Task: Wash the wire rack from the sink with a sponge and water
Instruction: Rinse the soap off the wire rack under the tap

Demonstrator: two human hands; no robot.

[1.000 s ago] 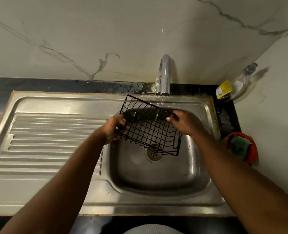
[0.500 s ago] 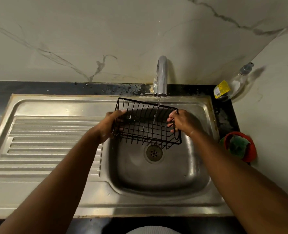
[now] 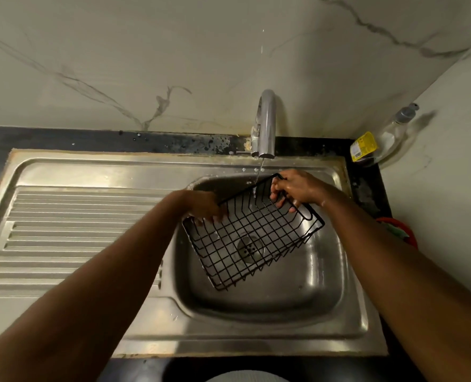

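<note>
Head view: two hands (image 3: 206, 206) (image 3: 297, 188), one wire rack (image 3: 252, 241).

Dark counter (image 3: 63, 139) carrying a steel sink (image 3: 229, 343), ribbed drainboard (image 3: 77, 230) at left. Far right corner: clear bottle (image 3: 389, 136) with yellow label. Nearer on the right, a red holder (image 3: 406, 230).

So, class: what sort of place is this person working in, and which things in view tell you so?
Most likely a home kitchen: a steel sink with a ribbed drainboard, a running tap, and a dish soap bottle in the corner.
</note>
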